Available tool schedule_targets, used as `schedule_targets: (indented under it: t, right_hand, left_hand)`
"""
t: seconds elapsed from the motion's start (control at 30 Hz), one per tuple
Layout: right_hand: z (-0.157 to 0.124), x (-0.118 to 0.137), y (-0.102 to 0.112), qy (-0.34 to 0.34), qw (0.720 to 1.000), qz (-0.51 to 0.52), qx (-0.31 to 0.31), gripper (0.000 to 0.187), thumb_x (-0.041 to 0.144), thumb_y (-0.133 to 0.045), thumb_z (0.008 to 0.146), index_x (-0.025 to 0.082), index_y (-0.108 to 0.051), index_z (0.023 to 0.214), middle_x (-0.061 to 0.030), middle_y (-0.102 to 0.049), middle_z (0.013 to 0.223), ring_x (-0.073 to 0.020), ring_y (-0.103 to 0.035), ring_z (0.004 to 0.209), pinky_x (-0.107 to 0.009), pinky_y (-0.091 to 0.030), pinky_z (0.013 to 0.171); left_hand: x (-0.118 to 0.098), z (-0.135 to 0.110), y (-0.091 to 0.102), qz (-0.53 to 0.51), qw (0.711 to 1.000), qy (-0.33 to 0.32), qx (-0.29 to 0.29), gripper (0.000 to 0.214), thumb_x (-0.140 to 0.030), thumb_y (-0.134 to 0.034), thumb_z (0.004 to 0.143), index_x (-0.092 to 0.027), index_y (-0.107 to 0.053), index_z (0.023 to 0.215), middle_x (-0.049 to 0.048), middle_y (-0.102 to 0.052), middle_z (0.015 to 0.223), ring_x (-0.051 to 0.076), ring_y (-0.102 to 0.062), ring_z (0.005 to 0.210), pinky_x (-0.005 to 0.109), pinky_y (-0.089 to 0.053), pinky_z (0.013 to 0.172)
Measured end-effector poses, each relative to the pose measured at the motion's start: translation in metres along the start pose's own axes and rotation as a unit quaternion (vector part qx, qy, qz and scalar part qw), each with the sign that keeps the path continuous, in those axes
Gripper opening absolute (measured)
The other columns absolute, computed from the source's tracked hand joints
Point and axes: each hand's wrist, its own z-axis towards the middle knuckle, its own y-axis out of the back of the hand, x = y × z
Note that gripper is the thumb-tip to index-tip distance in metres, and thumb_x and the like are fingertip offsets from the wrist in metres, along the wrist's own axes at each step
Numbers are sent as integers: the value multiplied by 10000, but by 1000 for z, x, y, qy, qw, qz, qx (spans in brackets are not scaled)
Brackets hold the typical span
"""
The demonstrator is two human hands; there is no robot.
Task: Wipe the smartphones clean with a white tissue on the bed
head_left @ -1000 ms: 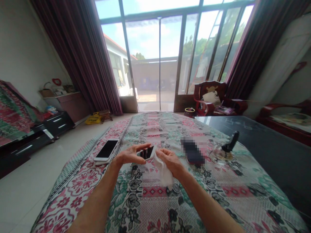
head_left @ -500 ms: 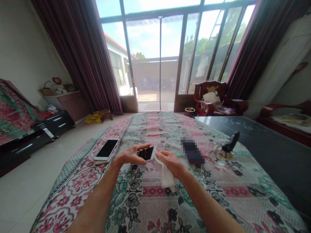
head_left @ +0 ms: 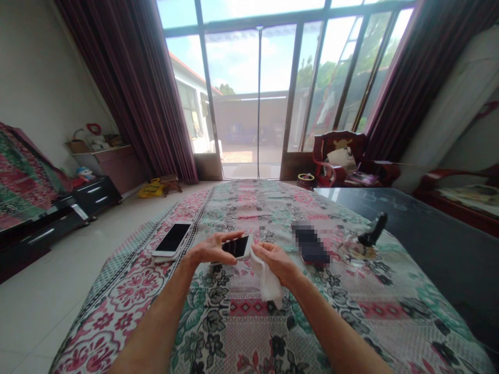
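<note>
A white-edged phone (head_left: 236, 248) with a dark screen is gripped across its sides by my left hand (head_left: 212, 249), thumb on the near edge and fingers on the far one. My right hand (head_left: 275, 261) pinches a white cloth (head_left: 268, 284) against the phone's right end. The cloth's loose part hangs down over the patterned tablecloth (head_left: 249, 332). Left of my hands lies a larger white phone (head_left: 172, 240), screen up, on top of something pale that is mostly hidden.
To the right lies a dark, pixelated flat object (head_left: 311, 244). Beyond it, a clear glass dish (head_left: 356, 249) has a black-handled item (head_left: 373, 230) leaning in it. A dark table (head_left: 421, 244) adjoins on the right; a wooden chair (head_left: 337, 156) stands behind.
The whole view has shifted very slightly. Both hands keep the same hold on the phone and the cloth, with hardly any movement.
</note>
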Motion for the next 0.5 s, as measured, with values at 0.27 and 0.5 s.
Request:
schedule_targets:
  t: [0.27, 0.5]
  right_hand:
    - [7, -7, 10, -16, 1000, 19, -8, 403, 532, -792, 601, 173, -641, 708, 22, -610, 584, -89, -488, 476, -216, -359, 462]
    - [4, -6, 5, -9, 999, 33, -6, 433, 551, -788, 600, 170, -638, 741, 15, -617, 618, -96, -506, 492, -223, -375, 478]
  left_hand:
    - [-6, 1, -7, 44, 999, 26, 7, 845, -270, -732, 562, -263, -491, 1372, -35, -695, 1052, 206, -617, 899, 254, -472, 766]
    - [-2, 3, -6, 51, 999, 8, -7, 851, -269, -746, 542, -270, -507, 1359, -37, -691, 1020, 207, -599, 896, 251, -458, 763]
